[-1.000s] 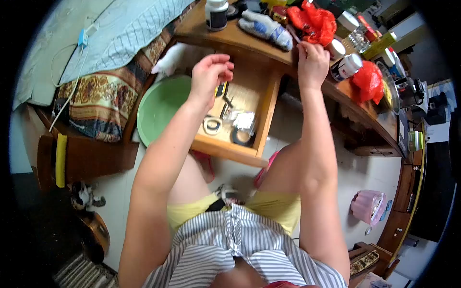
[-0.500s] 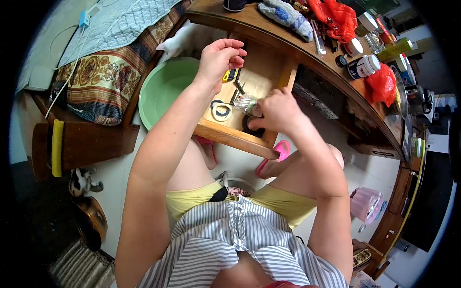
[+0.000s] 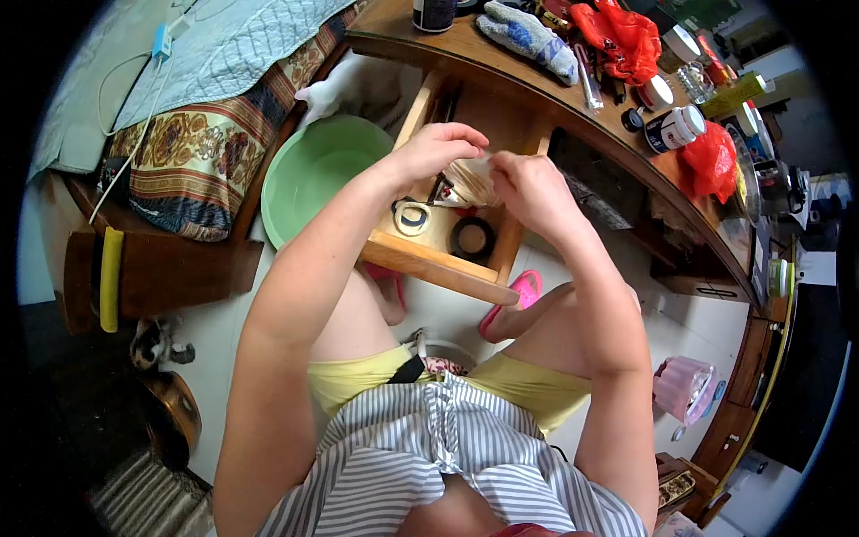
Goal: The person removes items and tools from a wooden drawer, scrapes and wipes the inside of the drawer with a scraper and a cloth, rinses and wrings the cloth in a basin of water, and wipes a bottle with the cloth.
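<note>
While a clear bag sits above the pulled-out drawer, the right hand has its upper right edge pinched between thumb and bent fingers. That grip is narrow, with the knuckles uppermost and the wrist nearly straight; the right forearm slants up and inward from a bent elbow. Facing it just across the bag is the left hand, its back turned up and its fingers loosely stretched toward the right hand. The left grip is slack, with nothing seen in it; whether its underside touches the bag, I cannot tell. The left forearm slants up and inward too, crossing the drawer's left front corner.

Below the bag, near the drawer's front, lie a pale tape roll and, to its right, a black tape roll. A dark tool lies partly hidden by the bag and left hand. Left of the drawer is a green basin, with a white cat just behind it. Beyond the drawer, the desk bears a grey-and-blue cloth, a crumpled red bag and a white-capped bottle.
</note>
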### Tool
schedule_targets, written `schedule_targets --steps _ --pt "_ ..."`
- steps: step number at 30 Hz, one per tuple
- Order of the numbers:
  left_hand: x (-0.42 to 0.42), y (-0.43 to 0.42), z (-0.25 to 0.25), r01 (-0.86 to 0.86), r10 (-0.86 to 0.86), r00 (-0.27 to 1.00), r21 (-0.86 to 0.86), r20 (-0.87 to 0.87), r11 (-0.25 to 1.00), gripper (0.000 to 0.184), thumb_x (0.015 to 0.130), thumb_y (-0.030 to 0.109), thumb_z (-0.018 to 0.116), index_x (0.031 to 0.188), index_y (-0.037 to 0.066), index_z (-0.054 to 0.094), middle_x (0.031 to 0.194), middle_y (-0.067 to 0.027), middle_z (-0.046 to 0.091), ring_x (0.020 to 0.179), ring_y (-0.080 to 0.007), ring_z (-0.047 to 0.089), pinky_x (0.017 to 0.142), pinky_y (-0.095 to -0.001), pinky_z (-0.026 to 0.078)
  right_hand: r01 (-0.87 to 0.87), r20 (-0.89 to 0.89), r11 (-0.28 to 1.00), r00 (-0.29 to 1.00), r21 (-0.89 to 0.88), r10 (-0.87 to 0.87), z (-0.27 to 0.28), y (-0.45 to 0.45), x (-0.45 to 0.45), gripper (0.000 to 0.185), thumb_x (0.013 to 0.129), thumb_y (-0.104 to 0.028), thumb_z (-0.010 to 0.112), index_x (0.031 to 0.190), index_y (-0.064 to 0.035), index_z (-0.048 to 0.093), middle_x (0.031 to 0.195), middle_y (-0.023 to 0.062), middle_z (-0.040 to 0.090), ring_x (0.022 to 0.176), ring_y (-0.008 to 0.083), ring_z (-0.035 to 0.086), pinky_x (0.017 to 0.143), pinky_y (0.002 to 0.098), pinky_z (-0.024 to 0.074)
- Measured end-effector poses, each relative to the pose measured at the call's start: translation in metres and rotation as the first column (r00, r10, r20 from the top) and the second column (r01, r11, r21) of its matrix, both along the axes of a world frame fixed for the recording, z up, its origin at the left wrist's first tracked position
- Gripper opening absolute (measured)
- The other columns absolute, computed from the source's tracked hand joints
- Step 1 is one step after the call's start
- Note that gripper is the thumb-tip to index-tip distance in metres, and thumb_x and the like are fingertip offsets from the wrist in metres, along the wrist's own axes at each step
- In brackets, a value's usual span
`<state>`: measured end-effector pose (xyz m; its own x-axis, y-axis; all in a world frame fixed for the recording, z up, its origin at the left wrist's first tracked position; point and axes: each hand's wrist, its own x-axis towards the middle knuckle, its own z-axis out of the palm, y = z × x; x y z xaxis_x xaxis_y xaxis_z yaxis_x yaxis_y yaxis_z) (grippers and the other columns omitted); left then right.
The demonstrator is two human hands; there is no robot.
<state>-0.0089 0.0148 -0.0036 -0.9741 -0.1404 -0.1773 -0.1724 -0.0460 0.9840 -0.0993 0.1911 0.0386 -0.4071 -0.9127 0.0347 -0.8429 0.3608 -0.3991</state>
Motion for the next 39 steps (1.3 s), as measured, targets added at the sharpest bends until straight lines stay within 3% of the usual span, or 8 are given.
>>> schedule_targets --steps 3,4,5,7,10,22,31,39 --pt "0.002 0.004 0.018 -0.054 0.029 0.990 0.187 0.135 0.981 0.028 0.090 0.020 0.059 0.113 0.005 0.061 0.105 -0.0024 0.063 0.095 -0.0111 0.059 0.084 -0.0267 0.047 0.185 0.341 0.957 0.935 -0.225 -0.100 0.002 0.001 -0.012 0.021 0.086 -0.012 0.057 0.104 -0.0003 0.059 0.088 0.0209 0.067 0.082 0.0329 0.067 0.071 0.0407 0.0520" --pt "0.004 0.004 0.022 -0.101 0.060 0.984 0.249 0.165 0.963 0.027 0.089 0.020 0.062 0.112 0.007 0.062 0.102 -0.0017 0.063 0.093 -0.0108 0.059 0.081 -0.0287 0.049 0.262 0.429 0.925 0.894 -0.275 -0.125 -0.004 0.002 -0.019 0.025 0.088 -0.010 0.059 0.111 0.0003 0.056 0.086 0.0183 0.067 0.078 0.0260 0.067 0.068 0.0362 0.0512" --pt "0.004 0.003 0.022 -0.095 0.063 0.988 0.242 0.138 0.966 0.026 0.088 0.019 0.063 0.112 0.007 0.062 0.102 -0.0016 0.063 0.092 -0.0105 0.059 0.079 -0.0288 0.049 0.338 0.537 0.898 0.831 -0.283 -0.144 -0.007 0.002 -0.026 0.025 0.089 -0.011 0.060 0.111 0.0007 0.057 0.083 0.0130 0.067 0.074 0.0173 0.064 0.067 0.0305 0.0504" --pt "0.004 0.002 0.017 -0.089 0.071 0.994 0.231 0.086 0.969 0.025 0.087 0.016 0.064 0.110 0.007 0.062 0.100 -0.0013 0.064 0.090 -0.0101 0.060 0.075 -0.0289 0.050 0.434 0.657 0.838 0.743 -0.331 -0.126 -0.004 0.002 -0.028 0.027 0.089 -0.012 0.062 0.112 0.0012 0.057 0.079 0.0067 0.066 0.071 0.0114 0.060 0.064 0.0268 0.0490" --pt "0.002 -0.002 0.011 -0.153 0.142 0.988 0.210 0.068 0.966 0.025 0.086 0.013 0.066 0.109 0.006 0.062 0.096 -0.0008 0.065 0.086 -0.0105 0.061 0.073 -0.0282 0.050 0.466 0.784 0.857 0.607 -0.218 -0.131 -0.004 0.005 -0.034 0.024 0.088 -0.014 0.065 0.106 0.0015 0.060 0.078 0.0021 0.064 0.068 0.0086 0.058 0.061 0.0249 0.0475" --pt "0.002 -0.001 0.014 -0.249 0.239 0.968 0.199 0.072 0.948 0.024 0.085 0.013 0.066 0.108 0.008 0.063 0.096 0.0011 0.065 0.083 -0.0079 0.060 0.075 -0.0238 0.048 0.537 0.795 0.829 0.566 -0.154 -0.219 -0.009 0.002 -0.039 0.018 0.088 -0.019 0.066 0.091 -0.0010 0.066 0.073 -0.0004 0.063 0.062 0.0066 0.053 0.056 0.0219 0.0422" --pt "0.003 -0.002 0.015 -0.277 0.265 0.961 0.254 0.081 0.927 0.018 0.089 0.014 0.063 0.104 0.005 0.062 0.094 -0.0018 0.065 0.082 -0.0100 0.062 0.074 -0.0259 0.052 0.542 0.793 0.817 0.579 -0.197 -0.193 -0.011 -0.001 -0.040 0.017 0.088 -0.019 0.066 0.091 -0.0018 0.066 0.074 -0.0009 0.063 0.065 0.0065 0.053 0.059 0.0220 0.0424" --pt "0.002 -0.005 0.014 -0.362 0.372 0.928 0.326 0.034 0.873 0.019 0.089 0.012 0.063 0.105 0.002 0.061 0.094 -0.0051 0.065 0.081 -0.0114 0.063 0.071 -0.0262 0.054 0.458 0.807 0.884 0.555 -0.091 -0.204 -0.006 0.003 -0.034 0.016 0.088 -0.014 0.066 0.096 0.0000 0.064 0.077 0.0007 0.064 0.066 0.0068 0.055 0.059 0.0214 0.0440"
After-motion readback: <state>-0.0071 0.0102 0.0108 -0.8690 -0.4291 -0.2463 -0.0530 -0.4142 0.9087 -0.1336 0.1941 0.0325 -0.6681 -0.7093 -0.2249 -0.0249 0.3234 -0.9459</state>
